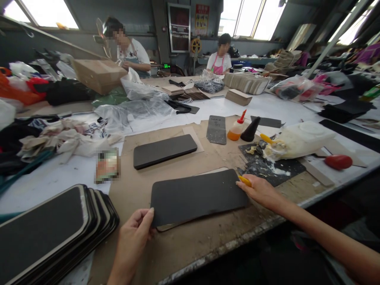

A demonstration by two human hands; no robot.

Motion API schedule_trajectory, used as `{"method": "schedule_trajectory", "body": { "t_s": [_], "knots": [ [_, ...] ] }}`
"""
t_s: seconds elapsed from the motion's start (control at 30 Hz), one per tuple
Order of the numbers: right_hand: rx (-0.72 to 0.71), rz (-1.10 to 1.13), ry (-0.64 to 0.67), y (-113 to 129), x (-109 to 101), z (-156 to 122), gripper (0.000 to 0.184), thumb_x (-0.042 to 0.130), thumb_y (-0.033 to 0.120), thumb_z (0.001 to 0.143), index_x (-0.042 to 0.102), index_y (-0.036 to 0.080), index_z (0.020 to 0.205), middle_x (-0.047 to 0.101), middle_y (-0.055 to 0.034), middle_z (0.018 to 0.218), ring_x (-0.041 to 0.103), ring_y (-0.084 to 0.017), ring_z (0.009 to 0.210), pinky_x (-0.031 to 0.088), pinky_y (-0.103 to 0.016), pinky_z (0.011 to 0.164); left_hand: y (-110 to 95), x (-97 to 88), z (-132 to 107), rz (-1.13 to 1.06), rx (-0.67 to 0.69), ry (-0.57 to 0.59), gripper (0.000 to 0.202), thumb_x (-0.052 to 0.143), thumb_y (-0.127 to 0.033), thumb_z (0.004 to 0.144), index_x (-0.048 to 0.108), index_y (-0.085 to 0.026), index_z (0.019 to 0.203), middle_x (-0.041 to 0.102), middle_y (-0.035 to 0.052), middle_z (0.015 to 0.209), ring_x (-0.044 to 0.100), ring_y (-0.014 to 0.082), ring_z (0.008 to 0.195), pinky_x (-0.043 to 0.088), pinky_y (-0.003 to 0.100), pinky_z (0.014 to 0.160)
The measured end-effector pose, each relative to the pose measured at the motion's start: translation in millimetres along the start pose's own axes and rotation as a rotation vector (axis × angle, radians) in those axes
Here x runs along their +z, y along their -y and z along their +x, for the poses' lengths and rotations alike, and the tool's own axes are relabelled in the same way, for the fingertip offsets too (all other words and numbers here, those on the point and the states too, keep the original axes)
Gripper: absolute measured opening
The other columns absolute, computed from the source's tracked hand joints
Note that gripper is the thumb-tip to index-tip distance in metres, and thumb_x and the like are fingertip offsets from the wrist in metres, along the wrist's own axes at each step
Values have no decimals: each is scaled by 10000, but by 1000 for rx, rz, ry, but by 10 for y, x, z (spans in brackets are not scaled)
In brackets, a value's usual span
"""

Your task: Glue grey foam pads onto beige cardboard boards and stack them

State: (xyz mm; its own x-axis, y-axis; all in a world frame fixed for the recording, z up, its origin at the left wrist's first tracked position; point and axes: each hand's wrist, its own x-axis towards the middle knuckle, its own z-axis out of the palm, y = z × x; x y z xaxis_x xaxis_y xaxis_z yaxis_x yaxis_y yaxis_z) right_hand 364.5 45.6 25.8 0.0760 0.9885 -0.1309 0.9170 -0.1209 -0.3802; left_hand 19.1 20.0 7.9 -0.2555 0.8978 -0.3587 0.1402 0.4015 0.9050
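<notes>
At left, a large stack of pale-edged black panels (38,227) looks assembled. Nearby, a black round-cornered sheet (196,198) lies askew over a pale-rimmed backing (214,171), seemingly not yet aligned; the left hand (134,231) pinches the sheet's left end. A white plastic jug (310,138) and paste-smeared black board (258,169) crowd the right. The right hand (259,190) grasps a short yellow handle (244,181).

Bright windows (247,19), grey wall (138,18), red poster (202,19), white worktable (252,109)

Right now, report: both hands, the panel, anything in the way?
Left hand pinching panel at left end. Right hand at right end, gripping yellow handle. Panel over a pale-edged piece, edges not flush. Smeared board near right hand.
</notes>
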Motion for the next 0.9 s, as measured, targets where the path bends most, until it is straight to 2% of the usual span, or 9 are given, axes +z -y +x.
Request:
{"method": "schedule_trajectory", "body": {
  "t_s": [0.07,0.17,0.3,0.43,0.53,0.67,0.9],
  "knots": [
    [-5,-136,34,22,12,80,192,432,336,870,543,193,806,637,-65,824,609,-199,754,388,-263,651,10,-6,49,333,83,23,320,523,-488,704,558,-183,615,468,-35,461,429,119,467,317,237,478],
    [45,-298,90,64,45,176,159,448,307,885,545,189,842,647,-74,833,626,-209,762,375,-258,602,-6,35,72,740,128,62,268,424,-369,802,499,-209,600,484,-19,498,480,148,527,291,257,534],
    [47,-353,128,42,133,269,153,443,286,897,548,179,864,652,-88,872,636,-218,806,388,-264,615,-66,102,55,988,99,95,236,376,-309,861,468,-223,661,564,16,599,532,182,604,264,268,555],
    [-25,-302,106,-58,210,325,161,439,266,888,561,163,868,661,-104,891,635,-220,823,420,-271,674,-107,110,48,996,79,111,240,382,-300,875,452,-221,659,581,28,621,542,188,625,266,266,566],
    [-68,-280,76,-124,240,361,164,447,268,869,565,171,811,669,-93,831,638,-217,772,435,-273,684,-105,99,49,950,93,104,244,408,-285,871,454,-215,642,582,26,613,535,179,611,269,262,569],
    [-63,-295,76,-166,261,399,171,449,284,858,550,181,766,666,-88,773,640,-228,722,444,-285,661,-81,101,42,912,102,75,250,434,-274,863,468,-208,625,576,12,603,524,159,597,276,251,567],
    [-72,-303,105,-146,245,412,187,433,288,873,550,180,776,665,-95,795,636,-235,744,444,-299,686,-59,98,25,884,144,60,246,424,-281,853,480,-205,625,586,15,610,526,154,594,298,248,576]
  ]
}}
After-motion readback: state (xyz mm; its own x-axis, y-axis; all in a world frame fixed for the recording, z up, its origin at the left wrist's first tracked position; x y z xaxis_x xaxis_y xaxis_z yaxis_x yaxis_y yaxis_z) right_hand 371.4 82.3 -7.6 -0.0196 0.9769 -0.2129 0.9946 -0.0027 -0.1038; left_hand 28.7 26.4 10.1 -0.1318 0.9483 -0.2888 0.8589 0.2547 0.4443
